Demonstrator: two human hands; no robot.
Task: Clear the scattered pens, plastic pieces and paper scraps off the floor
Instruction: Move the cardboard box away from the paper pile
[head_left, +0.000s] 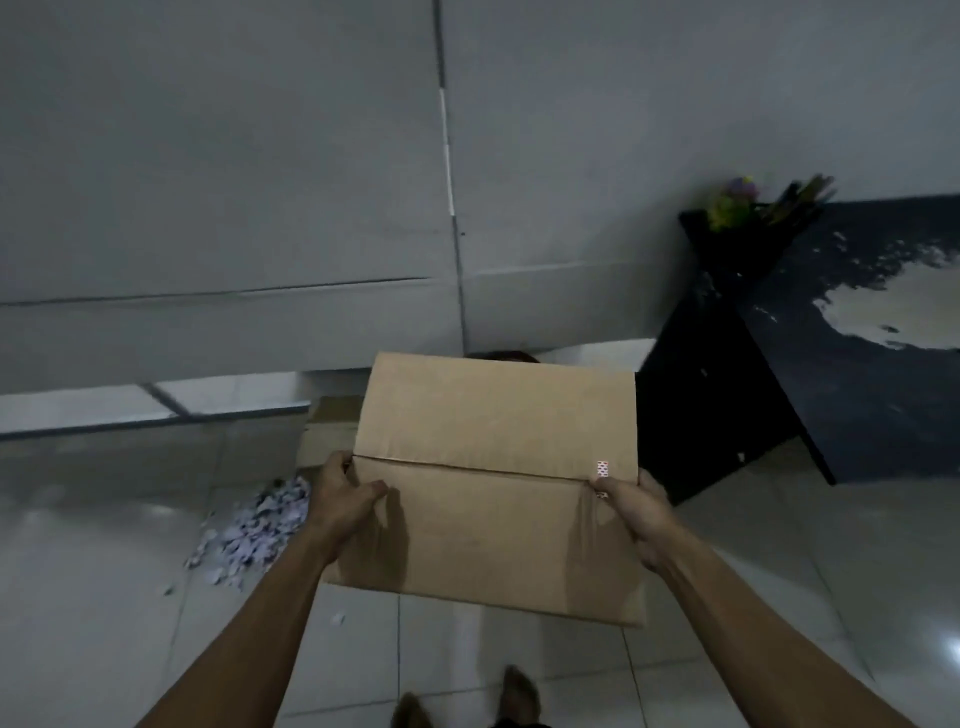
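Cardboard (496, 467), flat folded sheet or collapsed box, brown, held off the floor in front of the person, its long axis running left to right across the view, a fold line crossing it at hand height.

Left hand (340, 491): grasping the sheet's left edge at the fold, thumb curled over the near face, fingers behind and out of sight.

Right hand (631, 506): grasping the right edge at about the same height, thumb on top beside a small red-and-white mark (602, 469).

Paper scraps (254, 525): pale heap on the tiled floor (779, 597), below and to the left of the left hand, reaching under the sheet's left edge; a few strays lie nearer the feet (337, 618). Heap is plainly nearer the left hand; the right hand is well apart from it, across the sheet.

Pens and plastic pieces: none told apart on the floor in this dim view.

Other items: second cardboard piece (332, 426) behind the heap, by the wall; black table (831, 374) to the right, top worn pale, with a dark holder of flowers and sticks (753, 213) at its far corner.

Judgement: the sheet likely serves as scoop or receptacle; the coming move calls for lowering it and swinging it leftward, long edge brought flat to the tiles beside the heap
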